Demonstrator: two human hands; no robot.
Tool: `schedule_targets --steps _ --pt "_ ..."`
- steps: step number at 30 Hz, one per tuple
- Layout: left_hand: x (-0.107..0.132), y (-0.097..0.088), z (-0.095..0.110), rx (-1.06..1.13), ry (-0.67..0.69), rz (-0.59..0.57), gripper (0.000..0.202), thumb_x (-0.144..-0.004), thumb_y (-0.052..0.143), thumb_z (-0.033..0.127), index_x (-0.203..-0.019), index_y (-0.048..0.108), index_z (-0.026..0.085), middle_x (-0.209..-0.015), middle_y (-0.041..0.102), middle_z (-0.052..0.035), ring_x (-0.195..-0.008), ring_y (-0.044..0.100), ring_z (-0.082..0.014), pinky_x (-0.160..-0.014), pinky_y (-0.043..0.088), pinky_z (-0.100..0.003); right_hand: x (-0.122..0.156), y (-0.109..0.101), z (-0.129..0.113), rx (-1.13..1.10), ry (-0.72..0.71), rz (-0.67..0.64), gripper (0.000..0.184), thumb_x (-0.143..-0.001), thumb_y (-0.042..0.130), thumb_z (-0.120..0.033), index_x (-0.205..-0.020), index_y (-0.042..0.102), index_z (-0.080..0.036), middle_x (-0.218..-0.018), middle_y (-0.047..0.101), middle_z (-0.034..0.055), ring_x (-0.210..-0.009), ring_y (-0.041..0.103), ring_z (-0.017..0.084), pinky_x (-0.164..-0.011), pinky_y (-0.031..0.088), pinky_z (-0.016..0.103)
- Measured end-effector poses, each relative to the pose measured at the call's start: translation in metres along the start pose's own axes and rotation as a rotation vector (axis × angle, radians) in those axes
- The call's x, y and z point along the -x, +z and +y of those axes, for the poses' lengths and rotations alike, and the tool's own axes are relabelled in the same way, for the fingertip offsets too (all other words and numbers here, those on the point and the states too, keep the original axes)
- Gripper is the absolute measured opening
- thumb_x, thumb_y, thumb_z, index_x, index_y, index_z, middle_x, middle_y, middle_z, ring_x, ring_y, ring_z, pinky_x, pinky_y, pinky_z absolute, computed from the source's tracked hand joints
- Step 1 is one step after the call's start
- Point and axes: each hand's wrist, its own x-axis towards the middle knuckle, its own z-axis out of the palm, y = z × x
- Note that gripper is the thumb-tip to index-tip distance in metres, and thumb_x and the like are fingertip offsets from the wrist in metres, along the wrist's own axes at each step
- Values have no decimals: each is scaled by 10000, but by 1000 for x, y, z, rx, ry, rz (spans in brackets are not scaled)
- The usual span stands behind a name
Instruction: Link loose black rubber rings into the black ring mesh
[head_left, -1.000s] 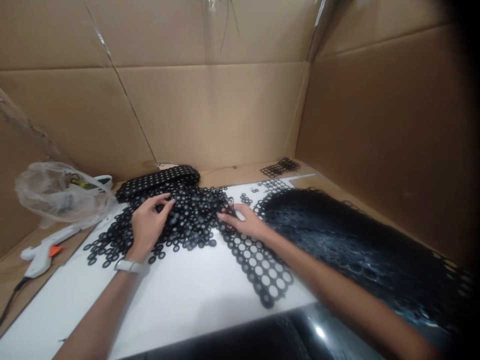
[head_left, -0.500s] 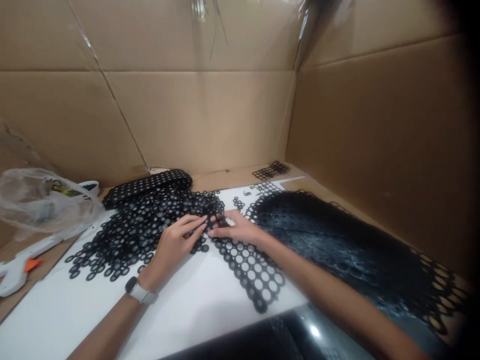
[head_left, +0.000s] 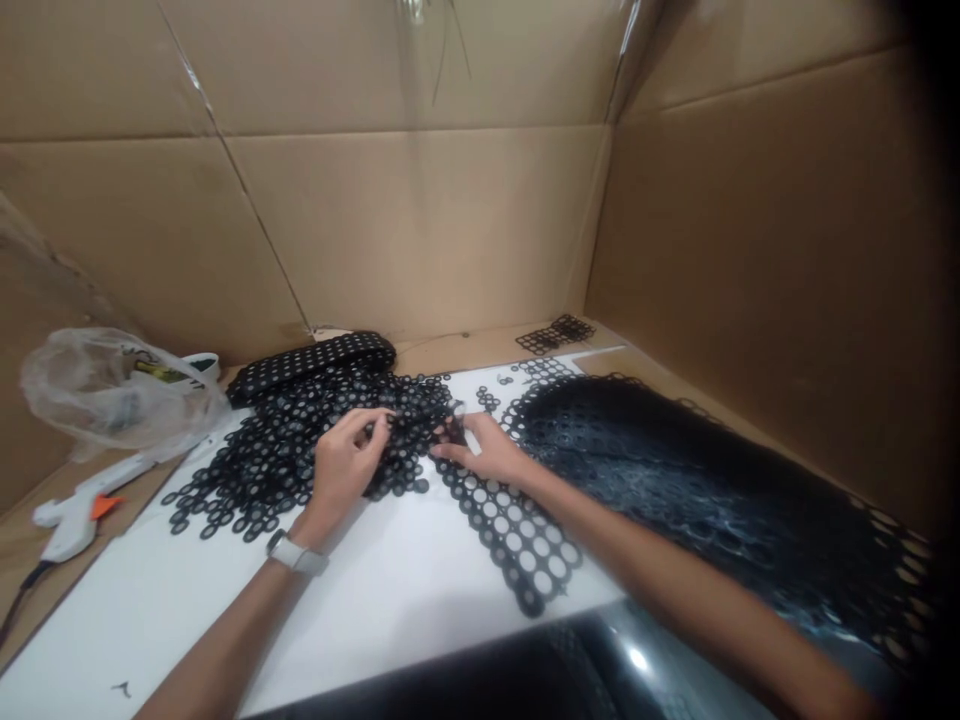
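My left hand [head_left: 349,460], with a pale watch band at the wrist, is over the near part of a pile of small black rings [head_left: 277,440]. Thumb and forefinger are pinched; whatever is between them is too small to make out. My right hand [head_left: 484,450] has its fingers closed on the far end of a black ring mesh strip [head_left: 517,540], whose rows of linked rings run toward me on the white board [head_left: 375,590]. The gripped end is partly hidden by my fingers.
A large dark heap of ring mesh [head_left: 675,480] lies right. Behind the pile is a rolled dotted black band [head_left: 315,365]. At left are a clear plastic bag [head_left: 90,400], a white tub [head_left: 206,365] and a glue gun [head_left: 75,515]. Cardboard walls [head_left: 420,230] stand around.
My left hand has moved left, away from my right hand, to the ring pile. The right hand stays at the strip's far end. The view has shifted slightly.
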Motion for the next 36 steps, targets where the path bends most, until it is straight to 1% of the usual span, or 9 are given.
schedule_targets --steps 3,7,9,13,17,21,28,30,36 --pt "-11 -15 -23 -67 -57 98 288 -1078 585 382 -1112 806 201 -1133 810 -73 -846 701 -207 -799 537 -323 -1 -6 0 -48 93 2 292 -876 865 -349 -1073 797 -143 -1090 825 107 -1029 757 275 -947 558 380" --pt "-13 -21 -24 -132 -38 111 267 -1044 661 422 -1172 801 235 -1145 795 -53 -631 579 -152 -719 510 -317 -6 -10 1 -84 138 -47 255 -875 856 -349 -1026 812 -148 -1043 831 98 -940 757 251 -897 565 361" --pt "-8 -15 -12 -75 48 48 254 -1047 673 413 -1198 791 246 -1157 782 -48 -616 562 -132 -689 512 -296 -8 -10 2 -94 127 -66 230 -888 838 -363 -977 815 -153 -995 832 90 -875 750 239 -845 566 346" --pt "6 -1 11 60 231 -180 269 -1063 667 391 -1279 780 277 -1180 773 -54 -653 592 -127 -661 533 -278 -7 -8 -3 -202 115 -109 268 -889 820 -409 -971 812 -154 -976 826 68 -823 731 210 -808 566 330" --pt "14 6 13 50 233 -247 340 -1065 659 398 -1374 745 285 -1265 765 -70 -632 613 -115 -652 571 -290 -3 -10 -14 -362 173 -127 315 -809 887 -403 -1001 826 -161 -1038 833 65 -948 747 214 -920 563 337" --pt "14 6 9 74 217 -256 307 -1064 660 390 -1322 777 273 -1251 779 -76 -662 654 -131 -656 595 -305 -1 -12 -17 -323 164 -210 357 -734 938 -368 -1003 825 -163 -1048 833 60 -966 742 233 -920 557 351" --pt "12 5 16 195 157 -339 271 -1071 632 345 -1256 815 270 -1228 801 -83 -1030 772 -247 -844 638 -368 -3 -4 -3 -97 -19 -173 276 -871 837 -444 -955 824 -182 -988 837 66 -960 740 270 -908 552 368" --pt "9 3 19 260 121 -355 261 -1075 620 347 -1187 838 256 -1139 820 -90 -1009 774 -260 -855 632 -383 -3 -3 -2 -73 -42 -148 300 -876 838 -488 -937 823 -195 -977 835 60 -950 743 270 -904 555 361" --pt "4 2 17 274 39 -294 273 -1063 621 374 -982 831 221 -939 822 -71 -781 747 -220 -674 590 -317 -2 -2 -2 -91 -119 -154 358 -877 835 -557 -914 828 -201 -948 833 58 -932 754 272 -924 555 367"
